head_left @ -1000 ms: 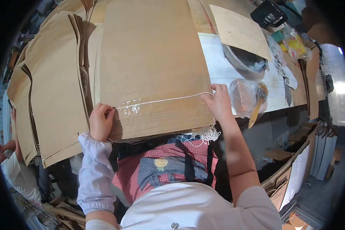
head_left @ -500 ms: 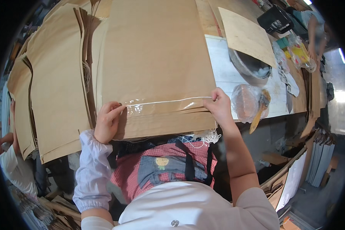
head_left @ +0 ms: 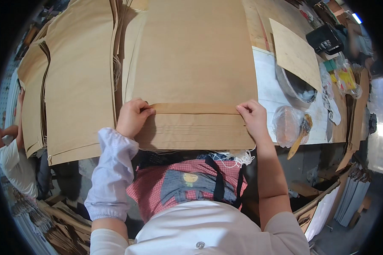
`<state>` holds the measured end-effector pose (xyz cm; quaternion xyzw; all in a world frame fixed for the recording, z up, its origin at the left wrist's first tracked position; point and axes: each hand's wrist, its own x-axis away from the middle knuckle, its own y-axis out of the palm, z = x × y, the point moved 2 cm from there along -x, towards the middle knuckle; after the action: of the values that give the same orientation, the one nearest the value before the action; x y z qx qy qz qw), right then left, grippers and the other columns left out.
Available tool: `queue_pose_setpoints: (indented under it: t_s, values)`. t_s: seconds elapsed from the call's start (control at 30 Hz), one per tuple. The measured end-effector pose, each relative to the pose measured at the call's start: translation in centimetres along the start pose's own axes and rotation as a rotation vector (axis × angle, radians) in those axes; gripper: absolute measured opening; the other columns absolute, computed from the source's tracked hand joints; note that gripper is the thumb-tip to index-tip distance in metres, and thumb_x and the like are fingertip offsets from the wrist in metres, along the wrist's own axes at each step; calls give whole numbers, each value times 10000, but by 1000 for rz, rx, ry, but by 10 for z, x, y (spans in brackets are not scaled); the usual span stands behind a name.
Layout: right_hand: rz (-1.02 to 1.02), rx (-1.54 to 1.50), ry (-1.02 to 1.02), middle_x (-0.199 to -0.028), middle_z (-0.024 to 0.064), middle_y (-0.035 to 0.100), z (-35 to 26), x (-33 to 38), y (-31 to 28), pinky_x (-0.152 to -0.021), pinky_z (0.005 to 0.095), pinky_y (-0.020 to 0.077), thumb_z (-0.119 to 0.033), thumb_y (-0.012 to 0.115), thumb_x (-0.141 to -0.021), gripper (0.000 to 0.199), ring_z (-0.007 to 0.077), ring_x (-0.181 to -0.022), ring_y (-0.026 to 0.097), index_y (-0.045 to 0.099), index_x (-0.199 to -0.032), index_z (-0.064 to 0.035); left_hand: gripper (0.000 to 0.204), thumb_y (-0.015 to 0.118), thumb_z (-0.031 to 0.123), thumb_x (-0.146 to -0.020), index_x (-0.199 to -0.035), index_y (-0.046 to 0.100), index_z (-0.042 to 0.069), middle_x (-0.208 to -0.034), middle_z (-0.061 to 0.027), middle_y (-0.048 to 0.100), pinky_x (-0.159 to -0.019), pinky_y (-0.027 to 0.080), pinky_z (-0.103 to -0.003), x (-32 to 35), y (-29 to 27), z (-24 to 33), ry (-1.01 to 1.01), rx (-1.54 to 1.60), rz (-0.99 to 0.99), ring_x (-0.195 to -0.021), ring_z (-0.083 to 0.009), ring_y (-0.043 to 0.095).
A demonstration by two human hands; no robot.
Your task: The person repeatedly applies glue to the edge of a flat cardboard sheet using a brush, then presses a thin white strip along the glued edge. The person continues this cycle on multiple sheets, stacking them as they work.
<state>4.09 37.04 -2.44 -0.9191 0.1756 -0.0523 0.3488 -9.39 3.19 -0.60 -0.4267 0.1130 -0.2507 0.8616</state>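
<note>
A stack of large brown paper sheets (head_left: pixel 195 55) lies on the table before me. Across the near end of the top sheet, a narrow strip is turned over into a flap (head_left: pixel 195 109). My left hand (head_left: pixel 132 117) pinches this flap at its left end, thumb against fingers. At its right end, my right hand (head_left: pixel 254 119) pinches the same flap. Below it, the layered edges of several lower sheets (head_left: pixel 195 134) show as steps. A tangle of white string (head_left: pixel 243 159) hangs under the stack's near right corner; no string shows across the sheet.
More brown paper stacks (head_left: pixel 78 85) stand at the left. To the right are a dark basin (head_left: pixel 295 87) partly under a board (head_left: pixel 294 53), a plastic-wrapped bundle (head_left: pixel 285 125), a brush (head_left: pixel 301 136) and a black container (head_left: pixel 324 39). Other people are at both sides.
The near edge of the top sheet has been folded over, and the white string stretched across it is now out of sight. Both hands have shifted from the string's ends to the flap.
</note>
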Motion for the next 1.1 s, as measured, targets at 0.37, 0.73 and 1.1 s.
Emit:
queue_pose_setpoints:
  t_s: [0.37, 0.73, 1.1]
  values:
    - [-96, 932, -452, -1456, 148, 331, -67, 29, 85, -1110, 420, 220, -398, 499, -892, 649, 275, -1349, 301, 339, -1394, -20, 558, 619, 292, -802, -1204, 478, -67, -1249, -239, 503, -1044, 326, -466, 20, 39, 84, 458, -392, 10, -1215, -384, 438]
    - [294, 381, 114, -1139, 199, 515, 1, 31, -4, -929, 434, 388, -186, 702, -776, 417, 357, -1076, 484, 550, -1098, 30, 931, 617, 493, -828, -1383, 223, -142, -1460, -328, 198, -1130, 182, -461, 39, 31, 9, -13, -457, 22, -1378, -437, 170]
    - [265, -18, 155, -1068, 140, 599, 7, 20, -13, -837, 342, 463, -78, 638, -804, 268, 299, -983, 573, 556, -1045, 6, 842, 654, 391, -838, -1378, 256, -120, -1442, -328, 237, -1113, 219, -469, 40, 29, 8, 0, -321, 74, -1352, -454, 218]
